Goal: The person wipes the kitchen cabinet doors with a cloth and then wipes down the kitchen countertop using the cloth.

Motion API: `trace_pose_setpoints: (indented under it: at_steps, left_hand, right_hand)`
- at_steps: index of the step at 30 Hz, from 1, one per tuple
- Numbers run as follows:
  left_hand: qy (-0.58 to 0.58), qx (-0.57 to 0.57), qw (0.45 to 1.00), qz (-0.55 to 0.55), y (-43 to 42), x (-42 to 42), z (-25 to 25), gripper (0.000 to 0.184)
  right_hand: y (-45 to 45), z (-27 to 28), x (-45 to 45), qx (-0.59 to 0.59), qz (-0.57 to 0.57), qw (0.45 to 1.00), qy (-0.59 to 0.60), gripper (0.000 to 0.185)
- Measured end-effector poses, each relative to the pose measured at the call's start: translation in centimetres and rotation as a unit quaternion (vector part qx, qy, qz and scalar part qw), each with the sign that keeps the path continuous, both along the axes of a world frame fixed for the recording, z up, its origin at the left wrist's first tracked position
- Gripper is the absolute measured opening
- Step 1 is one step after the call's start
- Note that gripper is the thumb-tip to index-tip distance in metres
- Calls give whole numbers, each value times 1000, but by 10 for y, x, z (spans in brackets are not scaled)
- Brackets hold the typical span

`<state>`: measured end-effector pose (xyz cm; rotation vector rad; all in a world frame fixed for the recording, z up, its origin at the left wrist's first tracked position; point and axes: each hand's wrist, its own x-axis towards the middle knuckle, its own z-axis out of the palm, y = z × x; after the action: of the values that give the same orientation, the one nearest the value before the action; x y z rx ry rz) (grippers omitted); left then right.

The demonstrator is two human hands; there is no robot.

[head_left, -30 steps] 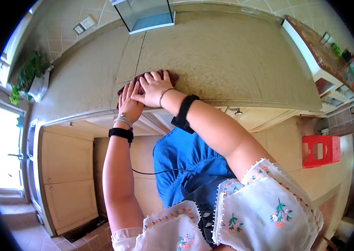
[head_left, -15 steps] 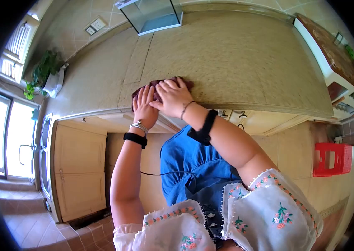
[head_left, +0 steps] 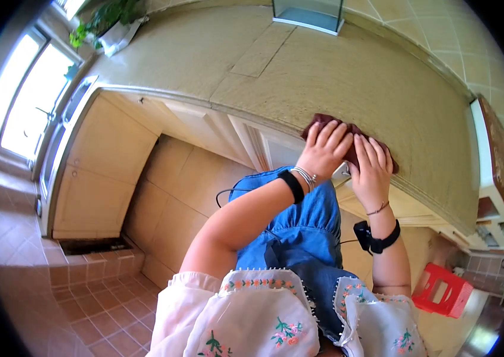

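Note:
A bunched maroon cloth point(head_left: 354, 135) lies at the front edge of the green-brown countertop point(head_left: 347, 77), right of centre. My left hand point(head_left: 325, 149) presses down on its left part, the fingers side by side and curled over the fabric. Against the cloth's right part rests my right hand point(head_left: 372, 165), its fingers bent over the fabric too. The two hands are close together, fingertips pointing away from me. Both palms and the underside of the cloth are hidden.
A glass tank point(head_left: 307, 18) stands at the back of the counter. A potted plant point(head_left: 115, 30) sits at the far left, near the window. Pale cabinet doors point(head_left: 198, 125) run below the counter edge. On the floor at right is a red plastic stool point(head_left: 442, 291).
Both hands have slid the cloth to the right along the counter's front edge. They were overlapping and are now side by side. The view has turned and shifted to the right.

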<state>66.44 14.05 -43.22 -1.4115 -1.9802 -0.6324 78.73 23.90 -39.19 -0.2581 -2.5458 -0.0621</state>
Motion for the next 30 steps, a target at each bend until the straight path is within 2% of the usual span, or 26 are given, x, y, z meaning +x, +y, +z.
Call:
trace_pose_setpoints:
  at_steps: [1,5,7,10,12,14,15,19,22,30]
  left_hand:
    - [-56,-6,998,-23,-2,5,0,50]
    - [-43,-13,998,-48,-14,-7,7,55]
    - [-66,-29,990,-124,-21,-16,12,58]
    - [-72,19,985,-157,-22,-23,6,67]
    - [-61,32,986,-149,-25,-27,5,60]
    - [23,48,993,-108,-25,-34,1,53]
    - [17,62,992,-112,-26,-38,-2,49]
    - [49,53,992,-104,-40,-57,-6,49]
    - [82,51,991,-90,-52,-76,-7,49]
    - [76,45,993,-80,-90,-130,-6,58]
  right_hand:
    - [-1,-1,1,12,-13,1000,-12,58]
    - [-2,-3,-1,51,-28,997,-43,60]
    - [-5,-1,-4,64,-26,997,-45,62]
    - [-3,-5,-8,80,-27,995,-58,63]
    - [-6,-4,-13,91,-24,993,-65,61]
    - [-9,-5,-19,111,-38,991,-65,59]
    - [-13,-5,-24,115,-50,990,-57,59]
    - [-23,-15,-43,128,-51,990,-10,60]
    - [-35,-11,-59,130,-44,990,-23,60]
    - [-70,-9,-116,126,-7,992,-22,60]
